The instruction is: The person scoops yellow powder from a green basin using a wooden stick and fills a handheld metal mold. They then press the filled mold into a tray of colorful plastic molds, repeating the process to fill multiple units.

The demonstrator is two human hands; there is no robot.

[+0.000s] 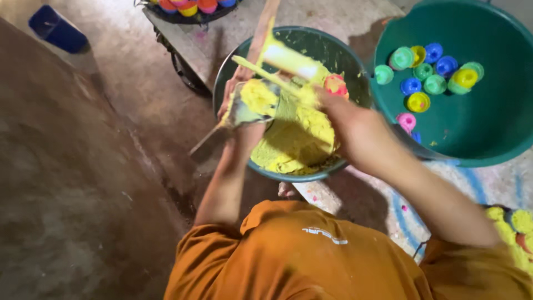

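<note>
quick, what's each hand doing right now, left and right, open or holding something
Left hand: closed on a metal scraper caked with yellow paste, over the green basin.
Right hand: closed around a paste-covered stick; motion-blurred.

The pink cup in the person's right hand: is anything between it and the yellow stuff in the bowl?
Nothing visible. The right hand holds the pink cup directly over the yellow paste in the green bowl. The flat stick lies alongside, not underneath.

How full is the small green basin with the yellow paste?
Roughly half full: yellow paste covers the green basin's near side, its far inner wall bare.
</note>
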